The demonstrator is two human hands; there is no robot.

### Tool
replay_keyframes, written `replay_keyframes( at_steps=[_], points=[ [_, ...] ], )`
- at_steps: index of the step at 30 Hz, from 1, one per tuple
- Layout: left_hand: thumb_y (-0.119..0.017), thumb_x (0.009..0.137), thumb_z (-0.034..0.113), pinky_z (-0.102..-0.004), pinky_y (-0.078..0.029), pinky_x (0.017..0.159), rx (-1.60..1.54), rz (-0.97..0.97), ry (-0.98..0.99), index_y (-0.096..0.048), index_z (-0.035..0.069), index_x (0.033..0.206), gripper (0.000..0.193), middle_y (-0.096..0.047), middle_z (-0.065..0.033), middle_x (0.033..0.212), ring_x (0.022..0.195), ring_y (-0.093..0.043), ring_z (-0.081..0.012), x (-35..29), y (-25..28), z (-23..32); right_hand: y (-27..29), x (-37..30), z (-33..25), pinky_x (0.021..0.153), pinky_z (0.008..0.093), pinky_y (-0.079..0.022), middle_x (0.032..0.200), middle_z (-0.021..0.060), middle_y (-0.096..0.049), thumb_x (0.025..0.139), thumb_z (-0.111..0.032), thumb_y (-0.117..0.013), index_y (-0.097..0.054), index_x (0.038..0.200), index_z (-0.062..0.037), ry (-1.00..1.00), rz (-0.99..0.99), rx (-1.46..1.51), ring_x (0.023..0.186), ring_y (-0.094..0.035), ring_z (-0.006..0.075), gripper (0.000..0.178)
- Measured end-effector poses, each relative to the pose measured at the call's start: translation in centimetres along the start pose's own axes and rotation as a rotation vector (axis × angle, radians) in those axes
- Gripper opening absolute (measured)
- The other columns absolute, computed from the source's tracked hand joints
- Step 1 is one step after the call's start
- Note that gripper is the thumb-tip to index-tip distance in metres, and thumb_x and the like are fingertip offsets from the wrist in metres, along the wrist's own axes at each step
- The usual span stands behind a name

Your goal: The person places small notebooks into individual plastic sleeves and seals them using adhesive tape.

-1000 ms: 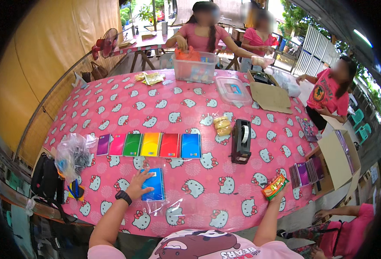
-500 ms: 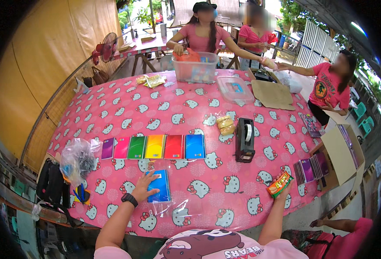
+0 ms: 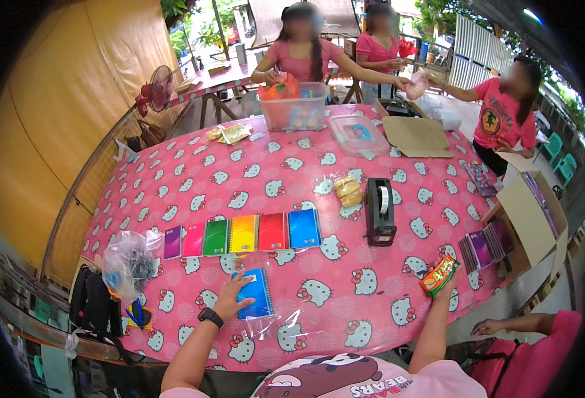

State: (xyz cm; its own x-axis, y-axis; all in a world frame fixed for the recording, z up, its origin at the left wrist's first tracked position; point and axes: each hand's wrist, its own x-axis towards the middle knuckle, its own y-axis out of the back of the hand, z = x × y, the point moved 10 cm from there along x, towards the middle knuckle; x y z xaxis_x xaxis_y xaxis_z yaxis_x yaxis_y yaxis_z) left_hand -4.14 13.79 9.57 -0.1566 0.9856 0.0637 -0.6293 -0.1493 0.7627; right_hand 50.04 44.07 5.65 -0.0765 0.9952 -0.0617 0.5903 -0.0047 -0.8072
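Note:
My left hand (image 3: 231, 296) lies with spread fingers over the left edge of a blue spiral notebook (image 3: 258, 295). Clear plastic shows around that notebook. In my right hand (image 3: 449, 278) is a snack pack (image 3: 439, 274) in orange and green wrapping, held above the right part of the table. Beyond my left hand runs a row of small notebooks: purple (image 3: 172, 243), pink (image 3: 193, 239), green (image 3: 217, 237), yellow (image 3: 243, 233), red (image 3: 273, 232) and blue (image 3: 304, 229).
A black tape dispenser (image 3: 380, 215) stands beside wrapped tan rolls (image 3: 349, 191). At right, a cardboard box (image 3: 528, 219) adjoins stacked purple notebooks (image 3: 485, 245). A plastic bag (image 3: 128, 265) lies left. Across the pink-covered table (image 3: 266, 192), people stand by a clear bin (image 3: 293, 113).
The view has shifted slightly, while my left hand stays on the blue notebook and my right keeps the snack pack. Two people across the table still reach toward a small pink bag between them.

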Motion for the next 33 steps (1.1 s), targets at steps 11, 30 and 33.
replay_keyframes(
  at_steps=[11, 30, 33],
  points=[
    [-0.065, 0.077, 0.041, -0.0512, -0.014, 0.108, -0.036, -0.002, -0.015, -0.043, 0.019, 0.131, 0.063, -0.026, -0.012, 0.145, 0.134, -0.018, -0.0377, -0.2, 0.2, 0.3, 1.6, 0.6, 0.5, 0.068, 0.0327, -0.049, 0.091, 0.0057, -0.059, 0.085, -0.061, -0.041, -0.052, 0.113, -0.0057, -0.014, 0.02, 0.008, 0.078, -0.056, 0.0185, 0.063],
    [-0.067, 0.076, 0.035, -0.0481, -0.014, 0.109, -0.068, -0.01, -0.02, -0.043, 0.013, 0.13, 0.064, -0.027, -0.0138, 0.145, 0.134, -0.018, -0.0379, 0.6, 0.0, 1.1, 3.7, 1.5, -0.2, 0.07, 0.0361, -0.052, 0.093, 0.0079, -0.062, 0.082, -0.063, -0.045, -0.054, 0.112, -0.0052, 0.005, 0.002, 0.032, 0.079, -0.061, 0.0187, 0.066],
    [-0.066, 0.076, 0.036, -0.048, -0.014, 0.109, -0.07, 0.003, -0.018, -0.043, 0.013, 0.131, 0.064, -0.027, -0.0138, 0.145, 0.134, -0.019, -0.0374, 0.2, 0.2, 0.8, 3.5, 1.6, 0.4, 0.07, 0.0362, -0.052, 0.094, 0.0085, -0.062, 0.083, -0.064, -0.043, -0.054, 0.113, -0.0046, -0.014, 0.0, 0.033, 0.079, -0.061, 0.0194, 0.067]
  ],
)
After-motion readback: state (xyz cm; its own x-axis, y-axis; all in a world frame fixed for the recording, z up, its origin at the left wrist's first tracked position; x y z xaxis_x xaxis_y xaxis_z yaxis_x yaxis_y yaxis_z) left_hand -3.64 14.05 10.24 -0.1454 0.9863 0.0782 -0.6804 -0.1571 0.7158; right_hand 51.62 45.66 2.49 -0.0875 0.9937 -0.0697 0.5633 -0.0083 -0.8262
